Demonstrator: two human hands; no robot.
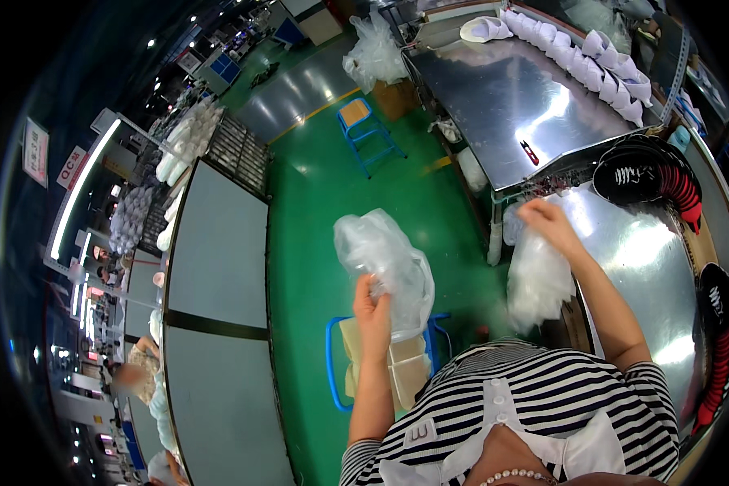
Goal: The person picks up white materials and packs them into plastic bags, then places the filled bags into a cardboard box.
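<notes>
My left hand (373,312) is closed on the edge of a clear plastic bag (390,263), which puffs out above the green floor. Under it, a blue-framed stool (332,360) carries cream and beige flat pieces (409,368). My right hand (552,228) is closed, its fingers pinched at the top of a bunch of clear plastic bags (537,283) hanging beside the metal table (624,235). How many bags those fingers hold cannot be made out. Black shoes with red striped parts (648,178) lie on the table to the right of this hand.
Red thread snips (529,152) lie on the far metal tabletop (478,97), with a row of white rolled pieces (575,61) along its back. Another blue stool (364,130) stands ahead on the floor. Grey panels (216,243) line the left side. A person (142,373) sits beyond them.
</notes>
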